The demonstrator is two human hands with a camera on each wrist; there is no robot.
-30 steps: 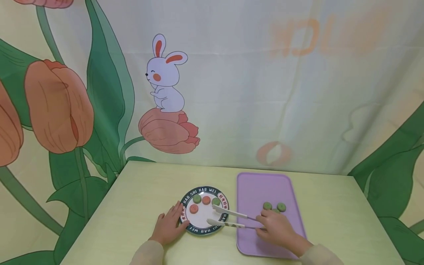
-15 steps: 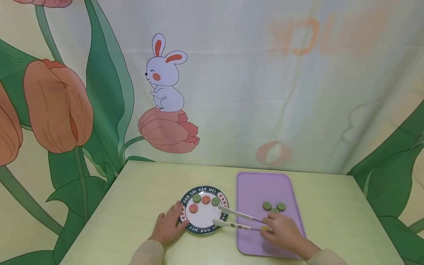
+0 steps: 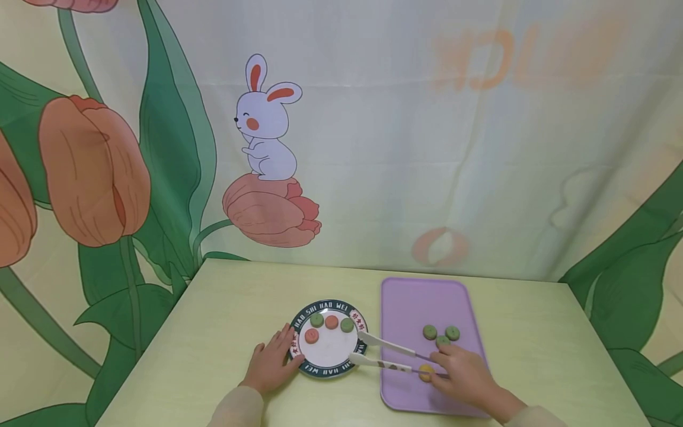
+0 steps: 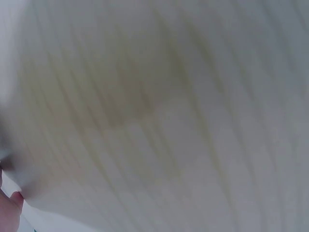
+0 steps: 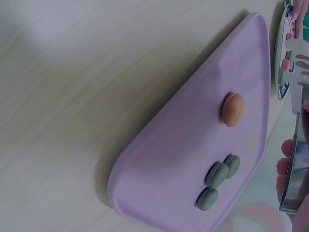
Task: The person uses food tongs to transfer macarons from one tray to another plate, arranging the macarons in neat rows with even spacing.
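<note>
My left hand [image 3: 272, 360] rests at the left rim of a round plate [image 3: 323, 353], fingers spread. Two green macarons [image 3: 317, 320] and two pink macarons [image 3: 312, 336] lie on the plate. In my right hand [image 3: 464, 375] I hold tongs [image 3: 388, 344] with white tips, spread apart at the plate's right rim with nothing between them. Below the tongs, a yellow macaron [image 5: 233, 110] sits on the purple tray [image 3: 421, 302]. Three green macarons [image 5: 217, 175] are grouped farther back on that tray. The left wrist view shows mostly blurred pale surface, with a fingertip [image 4: 14, 203] at its edge.
Plate and tray stand side by side on a pale wood-grain table [image 3: 240, 296], a narrow gap between them. Behind the table's back edge hangs a curtain [image 3: 373, 178] printed with tulips and a rabbit.
My right hand and the tongs have moved right, drawing the tips back from the plate's middle to its rim. This uncovers the yellow macaron. The left hand stays in place.
</note>
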